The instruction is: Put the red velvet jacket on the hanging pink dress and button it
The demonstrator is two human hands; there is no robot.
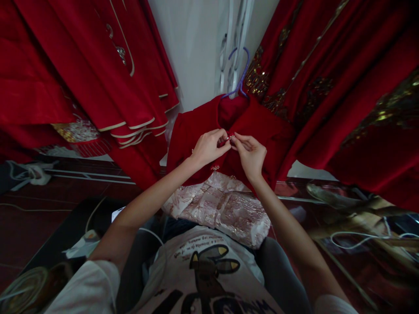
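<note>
Red jacket: centre, on purple hanger | Left hand: fingertips pinching small pale ornament at jacket's front | Right hand: fingertips pinching same ornament from right | Shiny pale fabric: near side of jacket | Pale-edged red garments: hanging, left | Sequinned red garments: hanging, right

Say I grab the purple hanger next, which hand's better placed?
Probably your right hand: the purple hanger sits nearer it than your left hand, though both hands' fingers are at the red jacket's ornament.
</note>
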